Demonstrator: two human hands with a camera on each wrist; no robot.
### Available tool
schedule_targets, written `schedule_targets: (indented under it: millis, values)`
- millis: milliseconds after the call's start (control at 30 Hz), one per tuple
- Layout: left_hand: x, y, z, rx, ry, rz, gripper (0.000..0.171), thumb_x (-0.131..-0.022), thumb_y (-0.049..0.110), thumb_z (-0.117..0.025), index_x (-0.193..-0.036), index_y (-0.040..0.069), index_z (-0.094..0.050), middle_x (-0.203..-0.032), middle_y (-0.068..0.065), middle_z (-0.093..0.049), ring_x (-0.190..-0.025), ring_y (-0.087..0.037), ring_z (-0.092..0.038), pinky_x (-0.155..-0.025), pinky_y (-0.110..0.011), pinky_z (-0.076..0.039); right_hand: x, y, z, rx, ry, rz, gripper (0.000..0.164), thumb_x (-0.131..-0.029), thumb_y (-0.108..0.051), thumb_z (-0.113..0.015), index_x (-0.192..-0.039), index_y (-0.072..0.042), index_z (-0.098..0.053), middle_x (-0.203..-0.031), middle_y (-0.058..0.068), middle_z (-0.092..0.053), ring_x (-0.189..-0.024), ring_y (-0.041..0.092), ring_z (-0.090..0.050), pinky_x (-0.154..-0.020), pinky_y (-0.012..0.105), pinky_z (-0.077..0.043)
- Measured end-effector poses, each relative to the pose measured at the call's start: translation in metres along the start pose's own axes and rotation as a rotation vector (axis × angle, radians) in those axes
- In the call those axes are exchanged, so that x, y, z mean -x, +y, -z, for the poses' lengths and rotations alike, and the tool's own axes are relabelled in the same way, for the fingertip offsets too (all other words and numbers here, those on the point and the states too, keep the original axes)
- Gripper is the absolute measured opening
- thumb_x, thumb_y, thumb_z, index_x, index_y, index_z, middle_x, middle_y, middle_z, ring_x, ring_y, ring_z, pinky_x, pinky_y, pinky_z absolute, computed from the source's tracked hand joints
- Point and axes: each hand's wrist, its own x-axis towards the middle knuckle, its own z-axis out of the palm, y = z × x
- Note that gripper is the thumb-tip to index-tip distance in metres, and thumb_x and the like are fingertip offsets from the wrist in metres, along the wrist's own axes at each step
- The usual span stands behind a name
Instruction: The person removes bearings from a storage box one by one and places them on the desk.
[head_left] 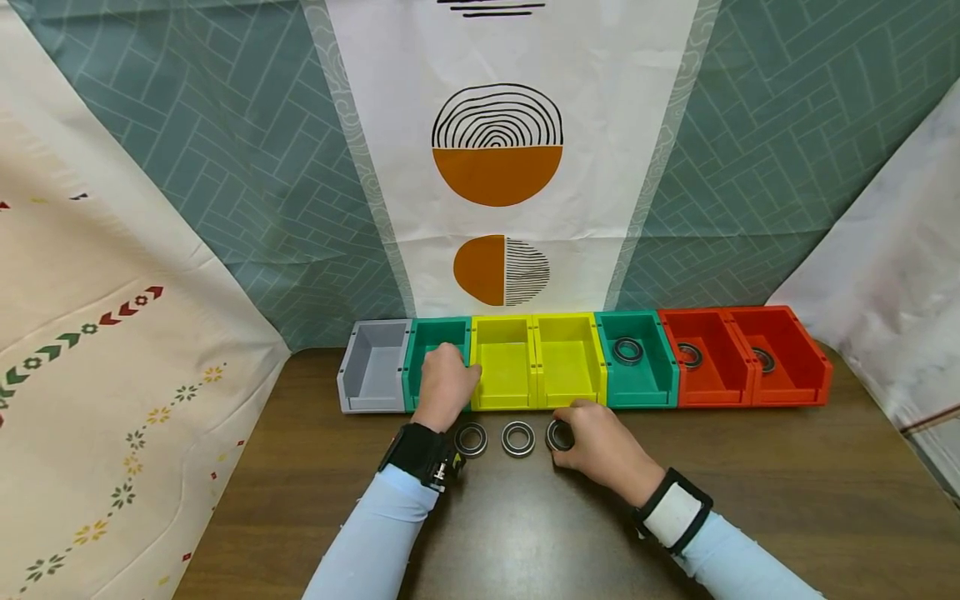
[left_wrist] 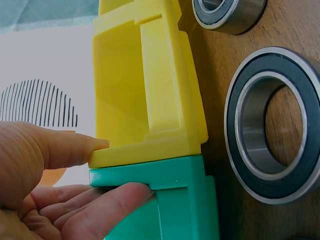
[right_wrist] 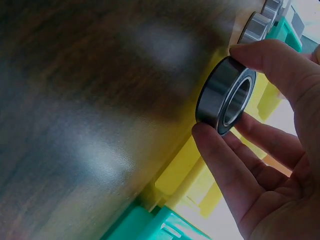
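Observation:
My left hand point(head_left: 447, 385) reaches over the left green bin point(head_left: 437, 331). In the left wrist view its thumb lies on the edge of the neighbouring yellow bin point(left_wrist: 120, 90) and its fingers reach inside the green one, straddling their adjoining walls. With thumb and fingertips, my right hand point(head_left: 606, 446) pinches a ball bearing point(right_wrist: 220, 95) by its outer rim, near the front of the right yellow bin point(head_left: 567, 358). Two more bearings lie flat on the table to its left: a middle one point(head_left: 506, 450) and a left one point(left_wrist: 235, 120) beside my left wrist.
The bins stand side by side against the patterned cloth backdrop. A grey bin point(head_left: 377, 362) is at the left end. Single bearings lie in the right green bin point(head_left: 641, 392) and in two red bins point(head_left: 708, 392) at the right. Wooden table point(head_left: 540, 533) spreads in front.

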Motion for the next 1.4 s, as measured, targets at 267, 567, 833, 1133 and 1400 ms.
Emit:
schedule_targets:
  millis: [267, 567, 833, 1133, 1400]
  values:
    - [-0.001, -0.001, -0.001, -0.002, -0.009, 0.014, 0.034, -0.084, 0.025, -0.067, -0.058, 0.008, -0.052, -0.052, 0.002, -0.025, -0.042, -0.018, -0.048, -0.037, -0.022, -0.032, -0.002, 0.001, -0.002, 0.010, -0.026, -0.011, 0.048, -0.061, -0.030, -0.085, -0.101, -0.011, -0.069, -0.077, -0.004, -0.056, -0.068, 0.010, -0.047, -0.062, 0.023, -0.043]
    - [-0.001, -0.001, -0.001, 0.004, -0.013, 0.025, 0.031, -0.084, 0.024, -0.066, -0.061, 0.008, -0.054, -0.051, 0.002, -0.029, -0.043, -0.019, -0.050, -0.038, -0.023, -0.035, -0.003, 0.001, -0.002, 0.016, -0.047, -0.015, 0.046, -0.064, -0.029, -0.084, -0.103, -0.011, -0.069, -0.080, -0.004, -0.058, -0.070, 0.011, -0.048, -0.064, 0.024, -0.044]
    - [0.003, -0.003, -0.005, 0.014, 0.003, -0.002, 0.030, -0.085, 0.023, -0.065, -0.063, 0.007, -0.055, -0.053, 0.002, -0.027, -0.042, -0.018, -0.047, -0.039, -0.022, -0.033, -0.003, 0.000, -0.002, 0.025, -0.060, 0.006, 0.040, -0.067, -0.027, -0.082, -0.101, -0.010, -0.069, -0.080, -0.002, -0.058, -0.070, 0.011, -0.047, -0.065, 0.025, -0.044]
    - [0.007, -0.003, -0.005, -0.001, 0.008, 0.006, 0.018, -0.082, 0.018, -0.068, -0.076, 0.002, -0.061, -0.059, -0.003, -0.043, -0.050, -0.019, -0.053, -0.043, -0.023, -0.039, -0.003, -0.007, 0.012, 0.014, -0.043, 0.033, 0.038, -0.073, -0.031, -0.078, -0.103, -0.011, -0.069, -0.083, -0.001, -0.062, -0.071, 0.011, -0.050, -0.066, 0.026, -0.046]
    - [0.005, -0.002, -0.005, -0.011, 0.007, 0.003, 0.020, -0.080, 0.019, -0.071, -0.087, 0.002, -0.063, -0.073, -0.008, -0.058, -0.060, -0.019, -0.056, -0.048, -0.022, -0.044, -0.013, 0.003, 0.044, -0.032, 0.224, 0.025, 0.041, -0.080, -0.029, -0.071, -0.116, -0.010, -0.065, -0.116, 0.009, -0.064, -0.104, 0.025, -0.060, -0.086, 0.043, -0.052]
